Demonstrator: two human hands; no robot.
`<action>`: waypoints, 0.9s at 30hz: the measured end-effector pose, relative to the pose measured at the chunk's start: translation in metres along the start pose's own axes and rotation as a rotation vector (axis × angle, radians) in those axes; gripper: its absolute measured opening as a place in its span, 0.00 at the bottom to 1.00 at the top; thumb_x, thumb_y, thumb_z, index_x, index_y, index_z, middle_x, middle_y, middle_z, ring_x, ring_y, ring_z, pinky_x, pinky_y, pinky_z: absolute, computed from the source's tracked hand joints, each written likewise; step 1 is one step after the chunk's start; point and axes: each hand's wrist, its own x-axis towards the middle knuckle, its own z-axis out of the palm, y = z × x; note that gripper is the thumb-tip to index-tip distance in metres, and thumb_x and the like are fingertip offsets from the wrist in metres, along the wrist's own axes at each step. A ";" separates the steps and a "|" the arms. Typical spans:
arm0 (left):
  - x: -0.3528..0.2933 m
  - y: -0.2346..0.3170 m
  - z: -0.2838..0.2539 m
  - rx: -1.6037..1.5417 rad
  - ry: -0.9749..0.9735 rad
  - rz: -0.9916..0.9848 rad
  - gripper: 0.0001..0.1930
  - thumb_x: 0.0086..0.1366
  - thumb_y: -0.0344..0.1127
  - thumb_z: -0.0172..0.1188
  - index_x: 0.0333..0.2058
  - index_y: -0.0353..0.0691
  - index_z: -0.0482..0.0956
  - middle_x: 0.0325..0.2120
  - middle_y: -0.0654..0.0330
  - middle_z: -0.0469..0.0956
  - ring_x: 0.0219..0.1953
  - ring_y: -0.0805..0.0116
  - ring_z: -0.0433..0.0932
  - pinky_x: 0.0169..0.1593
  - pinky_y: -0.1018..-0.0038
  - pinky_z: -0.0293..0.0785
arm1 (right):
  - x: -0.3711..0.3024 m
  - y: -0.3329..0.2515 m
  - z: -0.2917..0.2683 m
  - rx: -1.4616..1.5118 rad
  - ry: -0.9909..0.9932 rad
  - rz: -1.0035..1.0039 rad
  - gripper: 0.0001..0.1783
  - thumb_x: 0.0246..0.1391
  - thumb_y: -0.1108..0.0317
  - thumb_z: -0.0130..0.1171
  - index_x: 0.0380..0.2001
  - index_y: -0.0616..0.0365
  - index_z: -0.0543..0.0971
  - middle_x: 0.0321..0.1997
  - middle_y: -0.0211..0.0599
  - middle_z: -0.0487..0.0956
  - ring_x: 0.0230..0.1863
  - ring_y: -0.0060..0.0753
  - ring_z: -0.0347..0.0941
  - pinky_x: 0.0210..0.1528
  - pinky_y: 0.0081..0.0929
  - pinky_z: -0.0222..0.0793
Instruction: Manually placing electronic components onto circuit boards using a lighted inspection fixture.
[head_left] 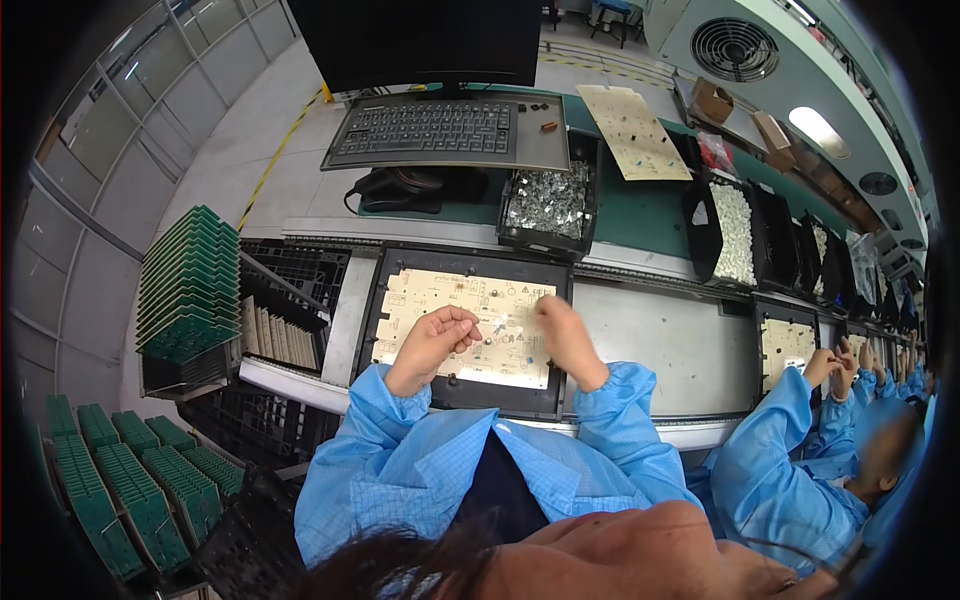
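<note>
A tan circuit board (420, 290) lies in a black frame (367, 330) in front of me. Several small components stand on it, among them a shiny metallic piece (501, 322) near its middle. Over the board's left half is my left hand (436, 345), its thumb and forefinger pressed together. Whatever those fingertips hold, if anything, is too small to name. My right hand (566, 340) hovers by the board's right edge with the fingers curled inward; its fingertips are mostly hidden from view.
Ahead are a keyboard (425, 130), a monitor (420, 45), and a black bin (548, 240) of shiny metal parts. A bin of white parts (733, 235) stands right. Green boards (190, 290) are stacked left. Another person in blue (770, 450) works at the right along the conveyor rail.
</note>
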 end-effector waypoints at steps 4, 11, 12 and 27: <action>-0.004 0.001 0.001 -0.085 0.011 0.019 0.07 0.72 0.31 0.52 0.43 0.35 0.74 0.34 0.56 0.80 0.32 0.77 0.72 0.36 0.82 0.69 | -0.014 0.062 -0.014 0.116 0.374 0.247 0.03 0.60 0.77 0.51 0.33 0.58 0.68 0.23 0.33 0.70 0.23 0.26 0.65 0.26 0.26 0.64; -0.005 0.005 -0.004 0.013 0.089 0.056 0.07 0.71 0.30 0.53 0.42 0.34 0.75 0.37 0.55 0.81 0.31 0.77 0.71 0.37 0.81 0.69 | -0.016 0.064 -0.004 1.016 0.184 0.702 0.01 0.65 0.73 0.50 0.36 0.55 0.70 0.29 0.28 0.73 0.27 0.18 0.66 0.31 0.18 0.64; -0.002 0.004 -0.006 0.079 0.093 0.093 0.07 0.69 0.31 0.56 0.41 0.34 0.76 0.35 0.60 0.79 0.32 0.79 0.71 0.38 0.82 0.69 | -0.015 0.060 0.003 1.022 0.161 0.692 0.01 0.65 0.73 0.50 0.37 0.56 0.70 0.29 0.28 0.73 0.27 0.18 0.66 0.32 0.18 0.64; 0.130 0.017 0.024 1.141 0.085 -0.070 0.09 0.54 0.34 0.62 0.28 0.33 0.82 0.26 0.52 0.82 0.29 0.66 0.81 0.37 0.71 0.76 | -0.011 0.040 -0.032 1.102 0.369 0.496 0.03 0.65 0.71 0.52 0.38 0.57 0.70 0.33 0.32 0.75 0.31 0.22 0.68 0.34 0.20 0.67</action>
